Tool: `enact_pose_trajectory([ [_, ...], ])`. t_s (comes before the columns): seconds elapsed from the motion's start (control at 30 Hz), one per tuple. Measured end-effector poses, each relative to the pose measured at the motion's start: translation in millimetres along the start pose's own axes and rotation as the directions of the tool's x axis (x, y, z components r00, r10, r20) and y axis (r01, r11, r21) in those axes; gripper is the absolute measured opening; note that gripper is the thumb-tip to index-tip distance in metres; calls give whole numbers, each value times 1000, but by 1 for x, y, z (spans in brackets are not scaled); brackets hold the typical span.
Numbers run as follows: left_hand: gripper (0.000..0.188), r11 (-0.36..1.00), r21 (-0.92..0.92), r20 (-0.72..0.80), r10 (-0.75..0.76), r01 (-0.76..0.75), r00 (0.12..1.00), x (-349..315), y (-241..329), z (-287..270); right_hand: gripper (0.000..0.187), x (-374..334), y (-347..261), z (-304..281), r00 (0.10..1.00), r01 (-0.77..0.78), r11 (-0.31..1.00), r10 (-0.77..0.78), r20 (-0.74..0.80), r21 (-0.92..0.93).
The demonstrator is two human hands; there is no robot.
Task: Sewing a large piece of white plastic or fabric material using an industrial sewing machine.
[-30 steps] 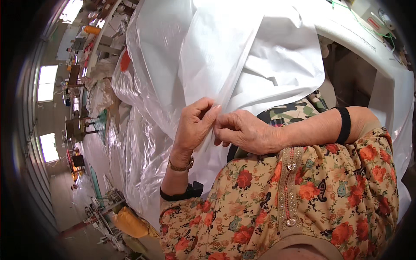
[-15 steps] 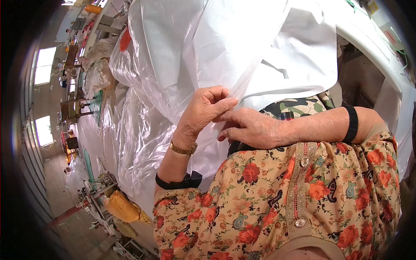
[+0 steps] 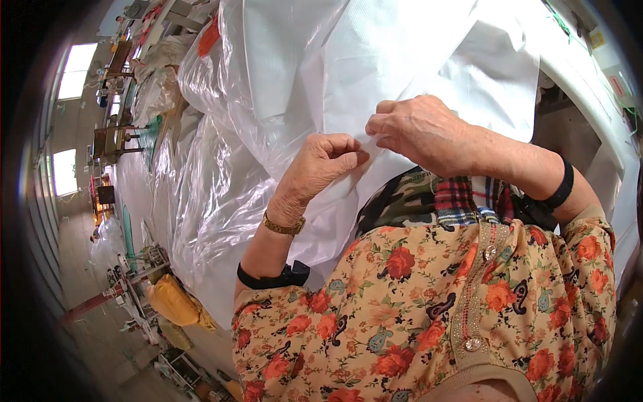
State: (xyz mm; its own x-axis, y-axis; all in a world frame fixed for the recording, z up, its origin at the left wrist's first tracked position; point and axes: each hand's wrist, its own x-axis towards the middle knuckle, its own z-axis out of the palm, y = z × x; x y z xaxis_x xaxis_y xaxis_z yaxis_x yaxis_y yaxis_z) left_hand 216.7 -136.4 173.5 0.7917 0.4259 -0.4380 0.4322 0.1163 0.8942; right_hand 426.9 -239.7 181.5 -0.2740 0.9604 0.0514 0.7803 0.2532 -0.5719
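A large white woven plastic sheet [image 3: 375, 50], with clear plastic film [image 3: 228, 167] along its left side, spreads in front of me and down over my lap. My left hand [image 3: 321, 164] is closed in a pinch on the edge of the clear film, thumb against the curled forefinger. Just to its right and slightly farther away, my right hand [image 3: 425, 134] is closed too, fingertips pressed together at the white sheet. What lies between those fingertips is hidden. The two hands are close but apart.
A white curved table edge [image 3: 583, 87] runs along the right. To the left stand machine parts [image 3: 114, 144], a yellow-orange bundle [image 3: 174, 301] and crumpled clear plastic [image 3: 157, 97]. A plaid cloth [image 3: 469, 201] and camouflage cloth [image 3: 402, 201] cover my lap.
My right hand has moved up and away from below my left hand, to the sheet on its right. The left hand keeps its pinch. More plaid cloth shows on my lap.
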Motion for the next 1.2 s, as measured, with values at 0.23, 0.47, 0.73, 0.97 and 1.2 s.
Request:
enact_pose_trajectory([
  [0.23,19,983,-37,-392,149,-178,908,-25,-27,-14,15,31,12,3,992,53,993,-40,-119,107],
  [0.47,27,903,422,-383,255,-77,888,-61,-68,-19,13,52,4,-3,980,54,993,-32,-196,107],
  [0.73,12,937,333,-658,313,-108,685,-68,-64,-7,15,51,8,-2,984,55,995,-40,-173,82],
  [0.97,15,919,351,-642,377,-181,667,-91,-47,-23,18,45,-2,-5,998,-18,972,31,-55,234],
  [1.2,44,712,702,-507,475,24,719,-83,-29,-27,17,45,-11,-7,997,-38,961,56,-56,273],
])
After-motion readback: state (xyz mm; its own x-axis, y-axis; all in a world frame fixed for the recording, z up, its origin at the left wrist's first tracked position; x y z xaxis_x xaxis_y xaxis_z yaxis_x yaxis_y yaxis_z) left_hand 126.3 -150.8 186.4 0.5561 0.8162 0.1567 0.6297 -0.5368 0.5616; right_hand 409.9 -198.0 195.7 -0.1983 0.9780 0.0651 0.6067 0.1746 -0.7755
